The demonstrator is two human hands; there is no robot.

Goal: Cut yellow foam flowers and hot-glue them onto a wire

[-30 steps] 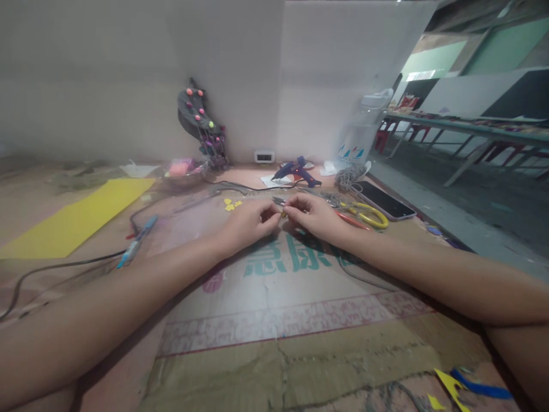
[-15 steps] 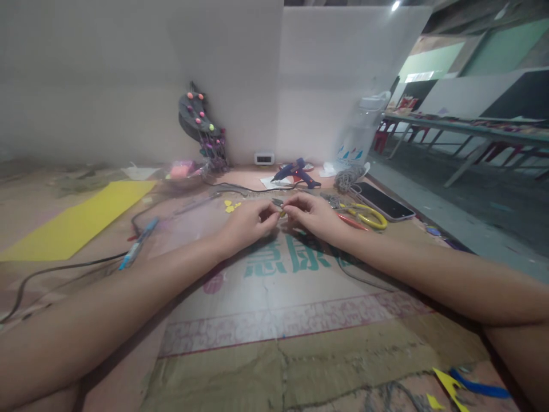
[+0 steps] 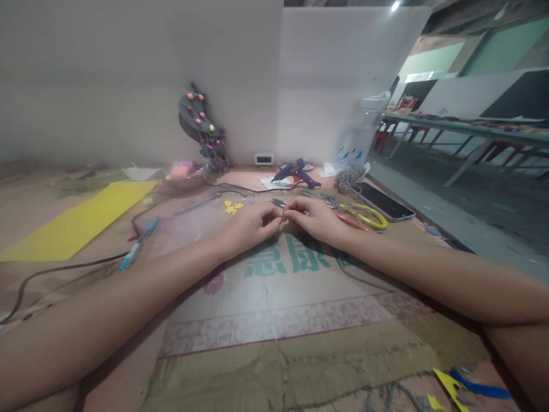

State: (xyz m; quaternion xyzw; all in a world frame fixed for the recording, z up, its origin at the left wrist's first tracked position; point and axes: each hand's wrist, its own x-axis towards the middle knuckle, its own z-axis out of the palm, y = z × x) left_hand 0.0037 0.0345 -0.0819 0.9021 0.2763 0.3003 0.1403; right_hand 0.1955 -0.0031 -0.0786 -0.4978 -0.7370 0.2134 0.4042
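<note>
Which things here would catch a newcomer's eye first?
Probably the big yellow sheet lying at the left of the table, and the dark crescent ornament dotted with bright beads against the wall. Next, the left hand and right hand, meeting mid-table over a tiny yellowish piece.

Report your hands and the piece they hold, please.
Left hand, right hand: fingertips nearly meeting. Yellow piece between them, mostly hidden. Metal tool tip beyond.
</note>
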